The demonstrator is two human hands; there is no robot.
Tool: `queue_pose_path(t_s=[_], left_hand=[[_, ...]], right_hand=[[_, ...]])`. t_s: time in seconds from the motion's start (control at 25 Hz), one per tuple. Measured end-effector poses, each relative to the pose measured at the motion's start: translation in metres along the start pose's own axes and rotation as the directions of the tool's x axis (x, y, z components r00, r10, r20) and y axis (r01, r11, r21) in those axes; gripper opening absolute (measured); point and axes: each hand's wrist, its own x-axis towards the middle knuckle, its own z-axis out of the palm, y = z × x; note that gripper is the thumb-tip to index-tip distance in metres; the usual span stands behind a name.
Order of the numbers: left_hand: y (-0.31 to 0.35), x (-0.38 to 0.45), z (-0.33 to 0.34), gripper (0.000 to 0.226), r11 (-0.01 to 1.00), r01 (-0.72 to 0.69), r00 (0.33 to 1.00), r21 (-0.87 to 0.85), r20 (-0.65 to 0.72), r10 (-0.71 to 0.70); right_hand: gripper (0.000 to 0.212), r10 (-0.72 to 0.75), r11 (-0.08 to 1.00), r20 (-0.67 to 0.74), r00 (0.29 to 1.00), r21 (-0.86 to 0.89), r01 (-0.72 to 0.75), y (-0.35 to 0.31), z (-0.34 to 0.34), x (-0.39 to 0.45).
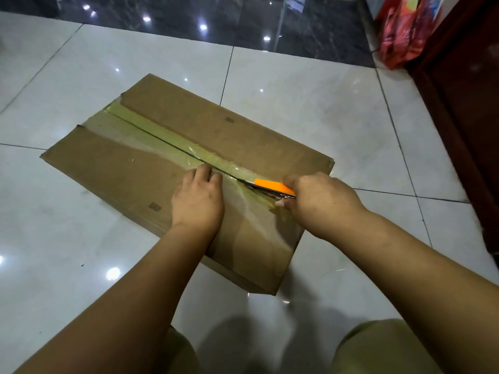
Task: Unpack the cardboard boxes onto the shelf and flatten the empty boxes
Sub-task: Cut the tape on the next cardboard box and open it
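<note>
A brown cardboard box (113,163) lies on the white tiled floor, its two top flaps joined by a strip of clear tape (167,141) along the centre seam. The seam shows as a dark slit from the far end to near my hands. My right hand (321,203) grips an orange utility knife (272,187), its blade tip in the seam at the near part of the box. On the left flap beside the seam rests my left hand (198,202), its fingertips curled at the slit's edge.
A dark wooden cabinet or door frame (464,117) rises at the right. Red plastic bags (405,33) sit at the back right. Dark glossy tiles (216,17) begin beyond the white ones. My knees (378,349) are at the bottom edge.
</note>
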Motion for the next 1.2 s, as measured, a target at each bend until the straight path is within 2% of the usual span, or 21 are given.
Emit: queue_pose_path(t_s=[0.2, 0.56, 0.96, 1.08, 1.2], left_hand=[[0.018, -0.007, 0.009, 0.012, 0.988, -0.156, 0.983, 0.006, -0.097, 0.156], [0.042, -0.02, 0.018, 0.019, 0.961, -0.277, 0.952, -0.016, -0.14, 0.272], [0.059, -0.026, 0.026, 0.034, 0.904, -0.427, 0.89, -0.007, -0.178, 0.419], [0.052, -0.022, 0.028, 0.034, 0.886, -0.462, 0.873, -0.034, -0.194, 0.448], [0.051, -0.018, 0.027, 0.036, 0.882, -0.47, 0.873, -0.038, -0.171, 0.458]], right_hand=[[0.016, 0.002, 0.999, -0.031, 1.0, 0.032, -0.001, 0.016, 0.008, -0.015], [0.02, 0.018, 0.999, -0.073, 0.997, 0.033, -0.015, 0.051, 0.017, -0.042], [0.025, 0.084, 0.989, -0.08, 0.993, 0.131, -0.073, 0.077, 0.031, -0.076], [0.031, 0.125, 0.976, -0.11, 0.986, 0.192, -0.102, 0.078, 0.036, -0.084], [0.035, 0.176, 0.931, -0.113, 0.978, 0.341, -0.128, 0.077, 0.04, -0.089]])
